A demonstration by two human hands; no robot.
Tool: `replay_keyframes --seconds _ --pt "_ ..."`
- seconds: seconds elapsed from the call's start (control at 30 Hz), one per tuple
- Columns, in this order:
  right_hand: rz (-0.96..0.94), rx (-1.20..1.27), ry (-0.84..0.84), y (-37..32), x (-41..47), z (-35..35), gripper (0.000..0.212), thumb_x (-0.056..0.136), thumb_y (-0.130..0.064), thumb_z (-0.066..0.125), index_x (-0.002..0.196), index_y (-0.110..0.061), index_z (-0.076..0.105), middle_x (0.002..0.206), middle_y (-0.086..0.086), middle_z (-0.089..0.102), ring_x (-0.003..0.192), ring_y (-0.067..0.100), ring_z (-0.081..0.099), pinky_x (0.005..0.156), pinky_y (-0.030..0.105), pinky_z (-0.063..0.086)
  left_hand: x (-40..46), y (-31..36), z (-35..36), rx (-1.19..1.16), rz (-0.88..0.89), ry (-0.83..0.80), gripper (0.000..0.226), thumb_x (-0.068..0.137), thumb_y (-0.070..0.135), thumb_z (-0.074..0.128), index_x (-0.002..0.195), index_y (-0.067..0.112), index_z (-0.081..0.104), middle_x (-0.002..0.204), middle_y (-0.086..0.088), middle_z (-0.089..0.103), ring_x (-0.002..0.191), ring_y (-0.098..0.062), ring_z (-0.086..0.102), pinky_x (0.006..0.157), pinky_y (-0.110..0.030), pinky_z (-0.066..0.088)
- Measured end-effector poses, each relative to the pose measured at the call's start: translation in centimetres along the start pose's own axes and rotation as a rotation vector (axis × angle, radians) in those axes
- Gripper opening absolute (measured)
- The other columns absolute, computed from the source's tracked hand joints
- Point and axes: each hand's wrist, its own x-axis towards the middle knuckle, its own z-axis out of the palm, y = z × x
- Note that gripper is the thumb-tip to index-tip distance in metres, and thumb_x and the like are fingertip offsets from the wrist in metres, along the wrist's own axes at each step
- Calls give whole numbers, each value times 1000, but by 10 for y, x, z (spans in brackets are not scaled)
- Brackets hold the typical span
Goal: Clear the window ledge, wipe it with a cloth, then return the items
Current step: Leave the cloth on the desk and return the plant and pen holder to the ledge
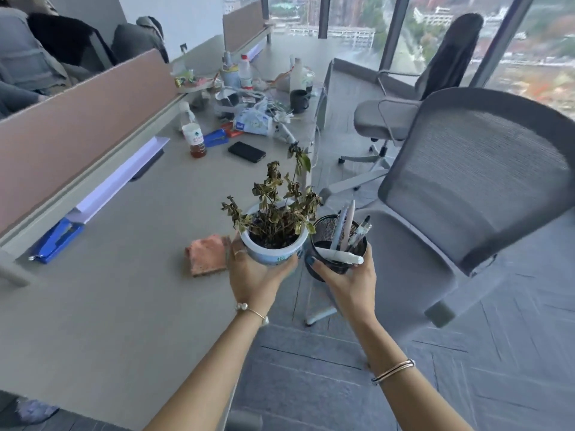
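Note:
My left hand (253, 275) grips a white pot with a wilted plant (273, 231), held just past the desk's right edge. Beside it, my right hand (348, 281) holds a black mesh pen holder (337, 244) filled with several pens, over the floor. Pot and holder nearly touch. An orange cloth (207, 255) lies folded on the desk (124, 290), just left of my left hand. The window ledge (357, 65) runs along the glass at the far right, behind the chairs.
Two grey office chairs (466, 197) stand to the right between me and the window. A phone (247, 151), bottles (193, 135), blue staplers (57, 241), a dark mug (299, 101) and clutter sit further along the desk. Someone sits behind the divider (77, 126) at the left.

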Motion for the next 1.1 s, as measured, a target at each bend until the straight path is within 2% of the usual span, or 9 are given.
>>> replay_keyframes --seconds 0.1,0.23,0.33,0.53,0.73,0.83,0.9,0.97,1.1 --pt "18 -19 87 10 15 -57 68 51 -48 82 109 -39 47 108 -7 63 104 17 58 88 43 50 -19 32 50 -21 20 -57 86 43 54 79 115 14 56 111 1 63 105 -16 60 87 -31 53" --pt "33 -43 181 28 35 -142 66 49 -50 81 106 -38 49 106 -7 63 103 17 58 87 41 51 -54 83 117 -86 53 -133 88 41 55 77 113 9 57 109 -4 63 100 -15 62 81 -22 51" --pt "50 0 266 40 45 -207 58 48 -48 81 95 -44 48 101 -6 63 99 16 60 81 35 53 -82 115 167 -73 105 -197 82 42 55 77 109 10 59 107 -1 62 104 -17 57 87 -35 51" --pt "76 -6 429 72 52 -322 60 50 -45 84 92 -60 45 102 -11 62 100 17 60 84 45 54 -142 175 255 -133 188 -331 88 45 57 75 112 4 56 109 -7 62 105 -21 56 91 -38 49" --pt "120 -43 625 92 35 -410 64 51 -46 83 100 -54 44 108 -6 60 105 19 57 85 43 54 -194 221 321 -183 246 -522 90 43 62 74 111 5 58 110 -5 62 107 -16 53 95 -33 46" --pt "163 -82 740 101 22 -451 71 50 -53 81 110 -46 44 113 -3 59 108 21 55 86 45 53 -222 241 350 -230 252 -642 93 40 63 74 112 6 58 113 -5 60 111 -16 52 93 -25 46" --pt "186 -97 816 106 12 -476 75 49 -56 80 113 -43 44 115 -3 58 109 21 55 87 45 52 -239 253 371 -256 258 -715 93 40 63 76 112 9 57 113 -5 61 112 -20 54 92 -31 50" --pt "208 -101 894 110 2 -502 70 48 -54 81 107 -50 44 113 -5 59 108 21 55 87 45 52 -260 267 391 -265 291 -765 90 40 63 75 109 9 58 110 -8 62 108 -25 58 88 -39 53" --pt "247 -116 1033 119 -13 -553 67 46 -55 82 100 -58 42 112 -5 60 108 21 56 87 46 52 -302 296 424 -276 326 -866 93 39 63 68 109 4 56 107 -13 61 104 -31 59 82 -39 54"
